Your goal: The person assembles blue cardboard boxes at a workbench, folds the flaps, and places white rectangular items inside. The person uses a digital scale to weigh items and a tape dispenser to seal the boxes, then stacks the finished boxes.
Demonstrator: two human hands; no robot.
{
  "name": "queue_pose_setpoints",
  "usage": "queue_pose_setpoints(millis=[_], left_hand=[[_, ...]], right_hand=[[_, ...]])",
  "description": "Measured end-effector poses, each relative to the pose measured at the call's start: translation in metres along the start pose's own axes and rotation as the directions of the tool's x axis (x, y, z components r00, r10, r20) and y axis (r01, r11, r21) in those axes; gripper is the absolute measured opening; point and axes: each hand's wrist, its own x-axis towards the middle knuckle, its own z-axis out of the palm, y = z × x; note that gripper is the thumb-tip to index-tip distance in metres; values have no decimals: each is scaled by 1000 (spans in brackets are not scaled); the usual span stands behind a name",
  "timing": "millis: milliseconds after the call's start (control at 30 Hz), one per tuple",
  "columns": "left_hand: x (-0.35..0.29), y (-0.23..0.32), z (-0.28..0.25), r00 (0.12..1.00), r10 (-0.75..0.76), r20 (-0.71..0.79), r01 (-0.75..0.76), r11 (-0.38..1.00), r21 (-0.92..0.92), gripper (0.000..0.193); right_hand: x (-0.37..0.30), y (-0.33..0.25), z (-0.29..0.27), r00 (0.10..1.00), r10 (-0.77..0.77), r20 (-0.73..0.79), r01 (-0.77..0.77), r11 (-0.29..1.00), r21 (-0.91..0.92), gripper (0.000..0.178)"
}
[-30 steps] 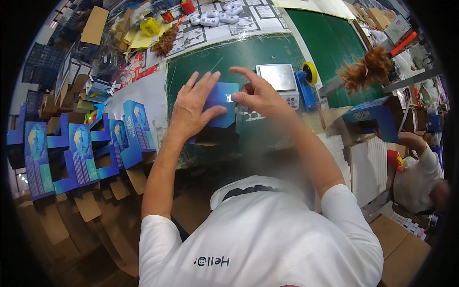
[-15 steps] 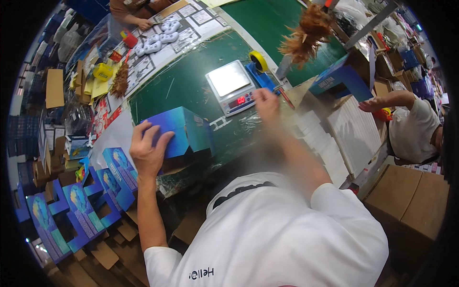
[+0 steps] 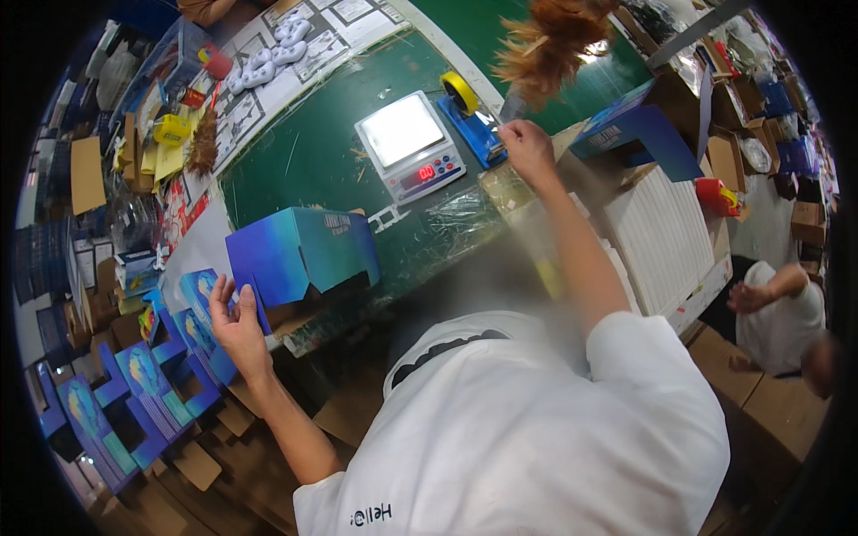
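Place: packing workshop, small factory floor.
Counter (image 3: 322, 152): green mat, crowded with packing gear.
Gear: digital scale (image 3: 409, 143) and blue tape dispenser (image 3: 469, 121) near the far edge.
Stock: blue printed cartons (image 3: 134, 393) stacked off the left edge; brown cardboard boxes (image 3: 804, 214) at right.
Staff: co-worker (image 3: 778, 308) seated off the right edge.

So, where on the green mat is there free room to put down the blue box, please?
The widest bare patch of the green mat lies between the white scale and the paper sheets at its far-left edge. The blue box in the left hand fills the near edge. Around the tape dispenser by the right hand it is crowded.
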Motion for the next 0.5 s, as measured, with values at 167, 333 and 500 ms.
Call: queue_pose_setpoints(millis=[167, 333, 500], left_hand=[[-7, -20, 13, 988, -85, -131, 43, 955, -295, 41], [-2, -17, 19, 987, -94, -133, 31, 910, -413, 46], [-4, -18, 21, 989, -73, -130, -3, 863, -505, 54]], right_hand=[[-46, 35, 15, 941, 326, 89, -338, 906, 255, 31], [-75, 41, 53, 760, 558, 333, -630, 507, 589, 18], [-91, -107, 38, 893, 1, 450, -328, 686, 649, 23]])
